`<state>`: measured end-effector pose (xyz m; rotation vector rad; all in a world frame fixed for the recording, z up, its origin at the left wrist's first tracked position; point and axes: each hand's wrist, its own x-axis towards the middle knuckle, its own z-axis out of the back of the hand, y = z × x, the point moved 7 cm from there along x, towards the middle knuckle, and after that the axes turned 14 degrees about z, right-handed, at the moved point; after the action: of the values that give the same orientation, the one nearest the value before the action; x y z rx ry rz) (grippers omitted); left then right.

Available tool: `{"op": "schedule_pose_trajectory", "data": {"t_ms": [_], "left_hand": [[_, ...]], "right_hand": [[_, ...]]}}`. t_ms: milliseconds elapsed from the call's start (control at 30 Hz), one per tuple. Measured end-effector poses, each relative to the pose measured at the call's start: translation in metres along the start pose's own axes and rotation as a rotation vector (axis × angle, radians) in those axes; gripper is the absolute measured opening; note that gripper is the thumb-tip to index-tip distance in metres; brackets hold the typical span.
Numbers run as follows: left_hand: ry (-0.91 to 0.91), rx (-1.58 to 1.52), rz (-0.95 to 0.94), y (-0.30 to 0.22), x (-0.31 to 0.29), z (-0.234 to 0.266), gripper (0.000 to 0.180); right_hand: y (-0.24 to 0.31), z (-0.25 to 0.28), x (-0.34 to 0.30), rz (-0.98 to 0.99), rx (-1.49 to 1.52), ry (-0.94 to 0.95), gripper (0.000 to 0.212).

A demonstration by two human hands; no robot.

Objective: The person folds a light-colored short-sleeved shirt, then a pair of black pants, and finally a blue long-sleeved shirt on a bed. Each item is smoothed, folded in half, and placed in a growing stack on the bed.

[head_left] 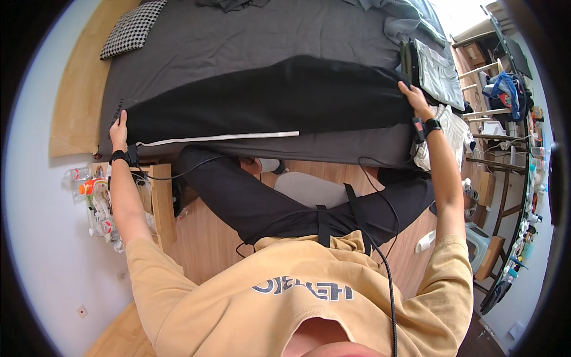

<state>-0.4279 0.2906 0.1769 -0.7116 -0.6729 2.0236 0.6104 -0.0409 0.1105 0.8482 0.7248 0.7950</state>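
Note:
A long black garment (262, 98), which looks like a pair of trousers folded lengthwise, lies stretched across the near part of the bed. A thin white strip (220, 138) runs along its near edge on the left half. My left hand (119, 130) is closed on the narrow left end of the garment. At the opposite end, my right hand (415, 100) grips the far right corner, its thumb on top of the cloth. Both arms are spread wide, and the fingers under the fabric are partly hidden.
The bed has a grey sheet (238, 47). A stack of folded clothes (437, 74) sits by my right hand, with white cloth (443, 134) nearer me. A houndstooth pillow (134, 28) lies far left. A wooden bedside cabinet (163, 205) stands below my left forearm; cables cross my legs.

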Motion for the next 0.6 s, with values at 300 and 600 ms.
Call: {"op": "schedule_pose_trajectory", "data": {"t_ms": [300, 600], "left_hand": [[0.002, -0.150, -0.053, -0.024, 0.038, -0.026, 0.084], [-0.373, 0.410, -0.235, -0.014, 0.039, -0.120, 0.054]], "right_hand": [[0.006, 0.001, -0.007, 0.156, 0.290, -0.023, 0.049], [-0.069, -0.041, -0.010, 0.093, -0.123, -0.182, 0.080]]}}
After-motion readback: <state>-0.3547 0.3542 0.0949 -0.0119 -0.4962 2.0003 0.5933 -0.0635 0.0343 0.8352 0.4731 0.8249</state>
